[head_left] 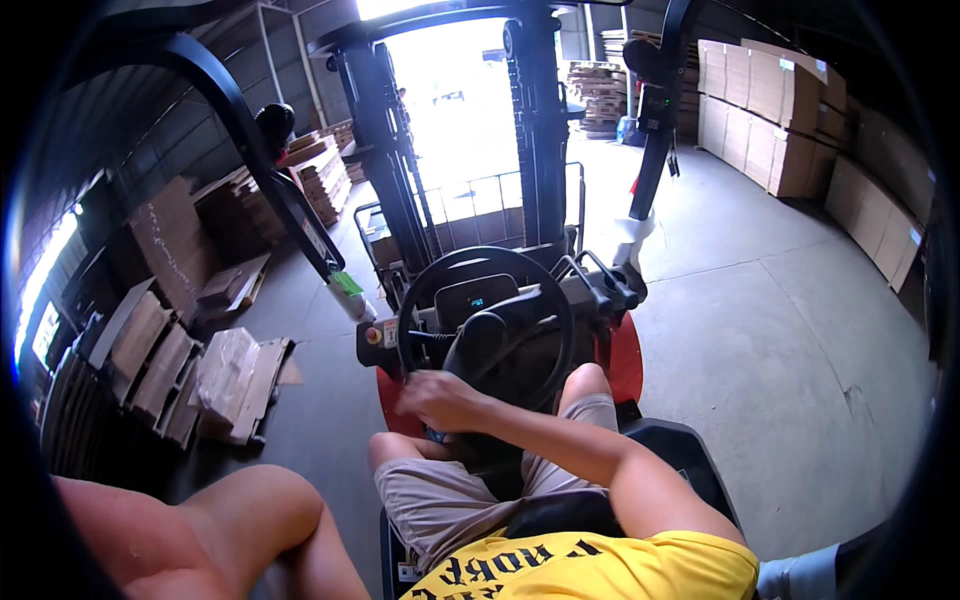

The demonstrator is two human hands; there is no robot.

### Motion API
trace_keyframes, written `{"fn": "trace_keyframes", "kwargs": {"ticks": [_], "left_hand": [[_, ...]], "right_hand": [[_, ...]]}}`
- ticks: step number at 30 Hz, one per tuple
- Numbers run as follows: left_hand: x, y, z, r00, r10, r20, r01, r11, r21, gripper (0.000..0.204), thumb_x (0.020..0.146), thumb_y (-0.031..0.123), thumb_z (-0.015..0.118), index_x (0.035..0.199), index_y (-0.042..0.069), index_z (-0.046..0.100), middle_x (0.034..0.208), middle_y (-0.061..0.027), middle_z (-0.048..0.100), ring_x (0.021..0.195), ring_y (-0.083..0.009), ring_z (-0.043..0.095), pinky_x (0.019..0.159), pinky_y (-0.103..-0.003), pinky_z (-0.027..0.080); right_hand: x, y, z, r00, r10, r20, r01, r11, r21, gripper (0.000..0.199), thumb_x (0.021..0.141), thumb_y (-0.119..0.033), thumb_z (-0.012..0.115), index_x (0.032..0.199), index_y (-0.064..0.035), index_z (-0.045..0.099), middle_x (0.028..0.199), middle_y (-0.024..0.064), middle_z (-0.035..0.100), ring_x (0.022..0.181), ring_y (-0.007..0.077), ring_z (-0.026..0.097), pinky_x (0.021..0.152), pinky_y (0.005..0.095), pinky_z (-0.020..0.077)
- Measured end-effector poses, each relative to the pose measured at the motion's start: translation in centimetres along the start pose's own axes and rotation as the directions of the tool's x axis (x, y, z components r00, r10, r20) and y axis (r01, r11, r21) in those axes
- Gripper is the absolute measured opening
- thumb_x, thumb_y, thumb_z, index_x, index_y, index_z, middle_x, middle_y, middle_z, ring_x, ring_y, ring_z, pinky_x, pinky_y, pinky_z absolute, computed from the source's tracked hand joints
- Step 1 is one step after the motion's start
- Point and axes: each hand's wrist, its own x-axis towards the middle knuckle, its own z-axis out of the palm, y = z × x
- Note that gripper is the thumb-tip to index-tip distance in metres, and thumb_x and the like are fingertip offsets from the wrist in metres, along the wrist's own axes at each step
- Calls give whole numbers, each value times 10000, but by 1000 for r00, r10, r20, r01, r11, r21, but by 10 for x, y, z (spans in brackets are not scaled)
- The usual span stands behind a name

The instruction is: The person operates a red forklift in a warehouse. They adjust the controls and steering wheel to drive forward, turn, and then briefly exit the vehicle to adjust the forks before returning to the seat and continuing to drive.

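Note:
I sit on a red forklift (628, 362) and look down over my yellow shirt and grey shorts. My right arm crosses in from the lower right. My right hand (438, 400) is closed on the lower left rim of the black steering wheel (560, 300). Behind the wheel sit a small dash display (478, 300) and control levers (600, 285). My left arm is bent at the lower left with its elbow (270, 495) showing; the left hand is out of the picture.
The black mast (535, 130) rises ahead, with overhead guard posts (250, 140) to either side. Flat cardboard stacks on pallets (235, 380) stand at the left. Tall brown board stacks (770, 110) line the right wall. Grey concrete floor (800, 340) leads to a bright doorway (455, 90).

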Motion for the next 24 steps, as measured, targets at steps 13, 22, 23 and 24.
{"fn": "trace_keyframes", "kwargs": {"ticks": [13, 22, 23, 24], "left_hand": [[-140, -60, 51, 988, -78, -131, 70, 996, -62, 458, 1024, 327, 607, 1320, -21, 635, 1141, -195, 693, 1038, -279, 639, 829, -386, 511], [-189, -98, 74, 978, -96, -185, 78, 992, -100, 441, 1015, 318, 623, 1300, -19, 648, 1124, -187, 697, 1020, -270, 638, 801, -371, 507], [-196, -101, 77, 977, -103, -187, 83, 990, -113, 440, 1014, 317, 624, 1298, -18, 650, 1122, -186, 698, 1018, -269, 638, 798, -369, 506], [-202, -104, 81, 975, -111, -192, 90, 989, -117, 438, 1013, 316, 626, 1296, -18, 651, 1120, -185, 698, 1016, -269, 638, 795, -367, 506]], "right_hand": [[-105, 75, -43, 737, 407, -540, -576, 795, -187, 273, 775, 49, 663, 938, -122, 800, 1103, 48, 786, 1149, 315, 706, 1068, 448, 535], [-73, 103, 5, 727, 394, -563, -571, 802, -176, 281, 792, 59, 635, 954, -104, 795, 1094, 64, 791, 1133, 310, 717, 1068, 438, 537], [-76, 105, 12, 724, 399, -563, -579, 795, -180, 280, 790, 59, 636, 953, -105, 794, 1094, 65, 791, 1125, 310, 721, 1069, 440, 537], [-77, 107, 18, 721, 404, -563, -586, 789, -184, 280, 788, 60, 638, 951, -105, 794, 1093, 67, 792, 1117, 310, 724, 1070, 441, 536]]}}
